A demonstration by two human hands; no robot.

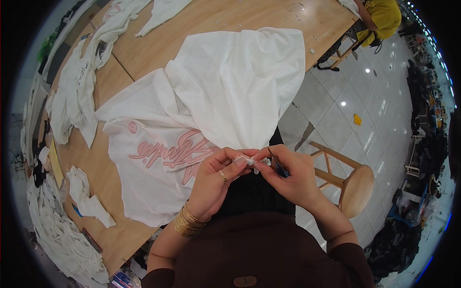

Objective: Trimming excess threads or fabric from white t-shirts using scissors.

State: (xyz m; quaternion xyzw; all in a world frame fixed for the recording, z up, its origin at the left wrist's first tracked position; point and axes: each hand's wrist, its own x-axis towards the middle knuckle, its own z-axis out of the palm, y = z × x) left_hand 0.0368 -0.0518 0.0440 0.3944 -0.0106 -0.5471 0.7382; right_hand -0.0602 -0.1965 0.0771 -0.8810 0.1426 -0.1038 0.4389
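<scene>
A white garment (235,81) with pink raised lettering (165,156) lies spread over the table edge, its gathered end drawn toward me. My left hand (221,175), with a ring and gold bangles, pinches a bunched edge of the garment between thumb and fingers. My right hand (293,175) is closed close beside it, thumb and forefinger also on the white edge. Tucked in that right hand are small dark thread snips (281,169), mostly covered by the fingers. Both hands are above my lap, just off the table.
More white garments (77,96) lie along the wooden table (139,240), with a large white heap (67,230) at the left. A round wooden stool (357,189) stands on the tiled floor at right. A person in yellow (384,17) sits at the far right corner.
</scene>
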